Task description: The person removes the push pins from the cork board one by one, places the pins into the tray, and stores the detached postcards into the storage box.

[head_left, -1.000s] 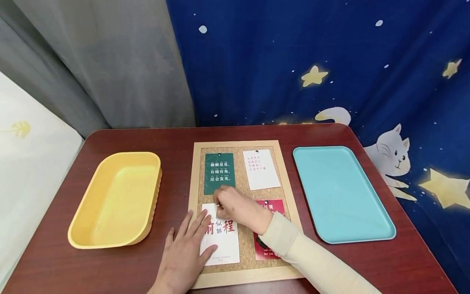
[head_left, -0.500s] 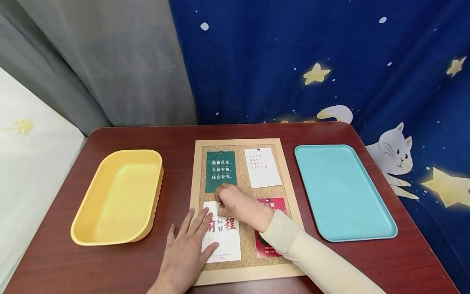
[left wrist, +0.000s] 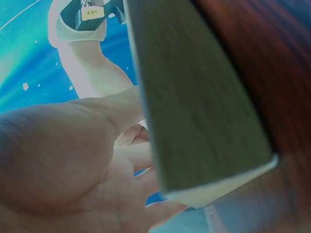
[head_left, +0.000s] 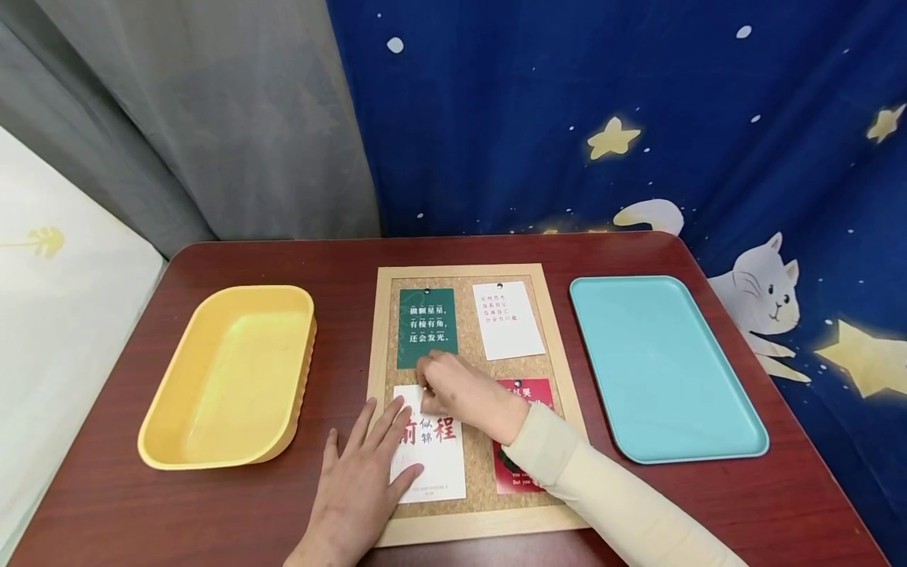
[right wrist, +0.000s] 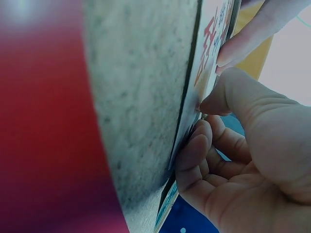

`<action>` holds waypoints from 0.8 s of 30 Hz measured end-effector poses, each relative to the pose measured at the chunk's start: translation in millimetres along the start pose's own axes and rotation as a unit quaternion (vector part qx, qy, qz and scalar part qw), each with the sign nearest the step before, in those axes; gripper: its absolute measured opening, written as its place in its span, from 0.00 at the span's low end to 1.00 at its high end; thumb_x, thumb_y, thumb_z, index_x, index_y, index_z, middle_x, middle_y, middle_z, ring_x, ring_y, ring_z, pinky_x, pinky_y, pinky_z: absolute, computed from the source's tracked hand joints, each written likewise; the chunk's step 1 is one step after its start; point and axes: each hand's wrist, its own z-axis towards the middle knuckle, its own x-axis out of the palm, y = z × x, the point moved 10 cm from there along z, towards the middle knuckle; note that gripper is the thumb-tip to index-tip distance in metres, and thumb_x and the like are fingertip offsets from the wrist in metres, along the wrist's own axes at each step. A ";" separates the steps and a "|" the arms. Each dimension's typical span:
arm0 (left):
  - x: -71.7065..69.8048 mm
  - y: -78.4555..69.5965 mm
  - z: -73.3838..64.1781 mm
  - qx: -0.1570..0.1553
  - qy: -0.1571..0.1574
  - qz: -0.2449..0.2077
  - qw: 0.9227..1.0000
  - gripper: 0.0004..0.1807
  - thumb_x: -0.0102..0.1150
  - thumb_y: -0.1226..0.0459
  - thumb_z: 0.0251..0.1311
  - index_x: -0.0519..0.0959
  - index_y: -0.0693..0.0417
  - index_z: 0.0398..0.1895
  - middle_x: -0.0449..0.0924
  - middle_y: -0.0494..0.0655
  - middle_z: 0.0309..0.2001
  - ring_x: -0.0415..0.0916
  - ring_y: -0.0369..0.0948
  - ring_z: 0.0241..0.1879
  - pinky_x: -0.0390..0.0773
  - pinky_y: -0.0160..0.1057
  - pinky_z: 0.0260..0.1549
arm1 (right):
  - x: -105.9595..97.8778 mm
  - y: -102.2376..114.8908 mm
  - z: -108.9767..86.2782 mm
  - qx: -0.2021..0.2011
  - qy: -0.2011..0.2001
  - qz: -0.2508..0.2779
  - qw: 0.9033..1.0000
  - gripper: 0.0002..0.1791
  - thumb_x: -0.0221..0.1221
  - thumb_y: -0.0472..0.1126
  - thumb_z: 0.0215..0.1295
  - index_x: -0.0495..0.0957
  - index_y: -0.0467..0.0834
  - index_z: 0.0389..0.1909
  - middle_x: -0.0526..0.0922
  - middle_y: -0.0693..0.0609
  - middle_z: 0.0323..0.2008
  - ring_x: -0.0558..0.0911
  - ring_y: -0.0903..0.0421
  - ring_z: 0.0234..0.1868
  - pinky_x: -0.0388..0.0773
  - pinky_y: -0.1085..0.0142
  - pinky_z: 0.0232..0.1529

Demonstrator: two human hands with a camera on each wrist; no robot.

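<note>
"What's the left hand [head_left: 360, 482] doing over there?"

"Lying with its fingers straight and apart, across the left edge of the cork board [head_left: 479, 465]. Some of the fingertips and the thumb rest on the lower white card [head_left: 442, 465]."

"And the right hand [head_left: 469, 395]?"

"Curled up at the top of that same card, its thumb and fingertips drawn together. From the wrist view they're pinching a small thing [right wrist: 204, 116] against the card — too tiny for me to name."

"So where does that card sit?"

"Lower left on the board, just below the green card [head_left: 428, 321]. The upper white card [head_left: 512, 331] is at top right, and the red card [head_left: 536, 390] at lower right, partly under the sleeve [head_left: 623, 504]."

"How are those three fixed?"

"Each has a dark pin [head_left: 427, 292] at its top edge."

"Anything else on the table [head_left: 340, 264]?"

"A yellow tub [head_left: 241, 362] to the left of the board and a blue tray [head_left: 666, 370] to the right — both apart from it. Behind them hang a grey curtain [head_left: 248, 118] and a starry blue one."
</note>
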 end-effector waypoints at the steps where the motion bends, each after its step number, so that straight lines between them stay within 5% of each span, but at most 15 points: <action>1: -0.3 -0.1 0.1 0.000 -0.001 0.000 1.000 0.38 0.65 0.43 0.65 0.69 0.41 0.77 0.63 0.38 0.80 0.55 0.50 0.82 0.62 0.77 0.67 | -0.3 0.0 0.1 -0.001 -0.001 0.002 1.000 0.08 0.69 0.30 0.58 0.81 0.41 0.36 0.81 0.52 0.32 0.75 0.62 0.32 0.75 0.77 0.30; 24: 1.5 0.4 0.2 -0.001 0.004 -0.007 1.000 0.38 0.65 0.44 0.66 0.69 0.41 0.77 0.62 0.38 0.81 0.54 0.50 0.82 0.60 0.78 0.67 | -7.4 2.6 -4.2 0.007 -0.012 -0.006 1.000 0.08 0.66 0.30 0.59 0.78 0.42 0.37 0.78 0.53 0.32 0.74 0.60 0.33 0.75 0.75 0.31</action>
